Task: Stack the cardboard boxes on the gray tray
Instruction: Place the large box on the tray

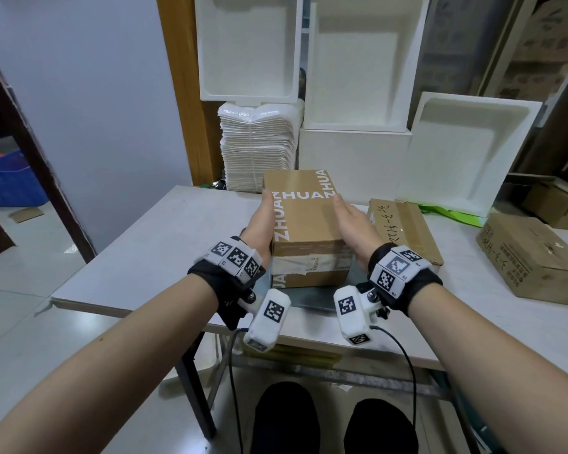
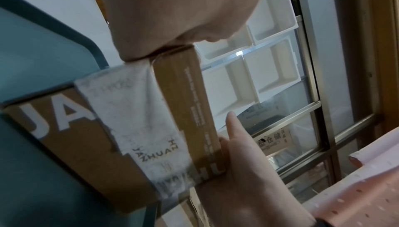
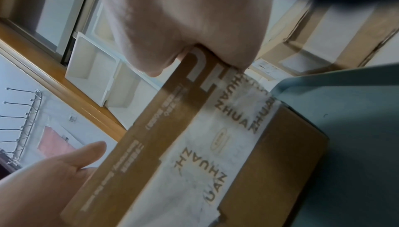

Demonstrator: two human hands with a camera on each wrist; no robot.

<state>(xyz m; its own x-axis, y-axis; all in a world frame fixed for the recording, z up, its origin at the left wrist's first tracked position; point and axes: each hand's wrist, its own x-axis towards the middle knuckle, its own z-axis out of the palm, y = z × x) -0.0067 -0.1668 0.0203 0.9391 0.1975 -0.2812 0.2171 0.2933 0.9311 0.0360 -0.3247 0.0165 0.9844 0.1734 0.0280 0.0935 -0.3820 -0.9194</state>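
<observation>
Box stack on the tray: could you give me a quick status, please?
Left hand and right hand flat against top box. It sits on lower box on gray tray. Nothing blocking.

White table (image 1: pixel 164 244) before pale wall (image 1: pixel 89 93), glossy tiled floor (image 1: pixel 20 290)

Likely stockroom: foam trays (image 1: pixel 358 67), cartons (image 1: pixel 535 257)

Between my left hand (image 1: pixel 259 224) and my right hand (image 1: pixel 353 224) a box (image 1: pixel 304 208) lies on another box (image 1: pixel 312 273), on the tray (image 1: pixel 312 298). Right of my right hand lie two more boxes (image 1: pixel 404 229) (image 1: pixel 532 257).
</observation>
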